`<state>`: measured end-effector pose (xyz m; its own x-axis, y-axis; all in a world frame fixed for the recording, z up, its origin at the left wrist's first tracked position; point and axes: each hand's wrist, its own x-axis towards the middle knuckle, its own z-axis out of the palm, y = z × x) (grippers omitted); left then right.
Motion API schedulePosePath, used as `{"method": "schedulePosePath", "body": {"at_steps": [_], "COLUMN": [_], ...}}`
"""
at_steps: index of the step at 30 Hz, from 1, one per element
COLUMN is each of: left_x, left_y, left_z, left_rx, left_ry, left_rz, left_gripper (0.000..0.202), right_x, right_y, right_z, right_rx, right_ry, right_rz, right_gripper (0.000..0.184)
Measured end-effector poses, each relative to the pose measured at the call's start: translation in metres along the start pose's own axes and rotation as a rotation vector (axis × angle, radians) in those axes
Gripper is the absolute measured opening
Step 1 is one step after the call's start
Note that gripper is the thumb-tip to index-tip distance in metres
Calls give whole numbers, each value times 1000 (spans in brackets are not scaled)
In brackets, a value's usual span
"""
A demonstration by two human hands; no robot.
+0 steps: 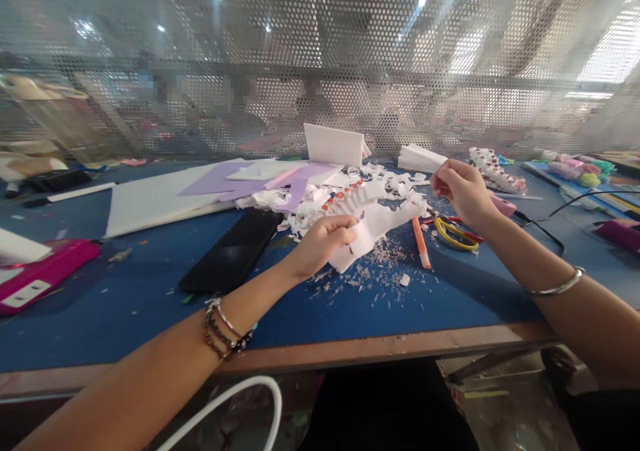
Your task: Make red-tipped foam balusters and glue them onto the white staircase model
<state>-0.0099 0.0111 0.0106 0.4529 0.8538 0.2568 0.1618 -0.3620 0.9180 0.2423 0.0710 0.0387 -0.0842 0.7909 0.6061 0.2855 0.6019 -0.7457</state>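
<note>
One thin, curling white piece [367, 232], irregular in outline, above the middle of the desk [280, 324], over a scatter of fine shavings [385, 258]. Left hand [325, 243]: closed on the near left end of this piece, thumb uppermost. Right hand [464, 188]: raised beyond the piece's far end and apart from it, fingers curled in toward the thumb; whether anything small is pinched there cannot be told. Behind the piece, a pale strip with red dots [345, 199], on a heap of torn white scraps [265, 200]. To the right, one orange stick [421, 244], lying beside a yellow loop [454, 235]. Left of the heap, one black flat slab [230, 252], phone-like. Behind it, purple sheets [213, 179] overlapping a large white board [145, 201]. At the back, one white block [333, 144], upright. Far left, one magenta case [65, 264] with white panels. Far right, a cluster of coloured fluffy balls [575, 169] and a black cable [555, 204]. Beyond the desk, a perforated metal screen [350, 31].
</note>
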Motion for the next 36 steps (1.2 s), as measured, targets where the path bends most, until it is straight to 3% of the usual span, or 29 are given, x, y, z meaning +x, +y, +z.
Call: {"method": "schedulePosePath", "body": {"at_steps": [3,6,8,10,14,18,22,25,31,36], "left_x": [-4,-7,-9,-12,-20,-29,-37,-42,-49,-52], "left_y": [6,10,11,13,17,20,18,16,13,7], "left_z": [11,19,20,19,13,12,14,15,18,20], "left_rx": [28,37,33,23,59,294,692,861,899,892], "left_ry": [-117,-142,-119,-106,-173,-235,-199,-158,-244,-196], "left_rz": [-60,-88,-115,-149,-192,-239,-82,35,177,176], "left_gripper": [25,30,31,31,32,32,26,14,25,10], "right_x": [-9,-28,-43,-55,-69,-72,-75,-77,-76,-77], "right_y": [-7,-25,-36,-44,-45,-44,-41,-36,-38,-36], "right_z": [6,18,27,36,46,51,55,57,59,58], "right_rx": [-109,-216,-348,-437,-614,-639,-671,-659,-422,-258], "right_ry": [-52,-223,-458,-548,-627,-670,-798,-880,-1014,-1016], "right_rz": [-64,-205,-470,-640,-870,-969,-931,-857,-588,-402], "right_gripper": [15,18,23,30,11,17,21,20,21,14]}}
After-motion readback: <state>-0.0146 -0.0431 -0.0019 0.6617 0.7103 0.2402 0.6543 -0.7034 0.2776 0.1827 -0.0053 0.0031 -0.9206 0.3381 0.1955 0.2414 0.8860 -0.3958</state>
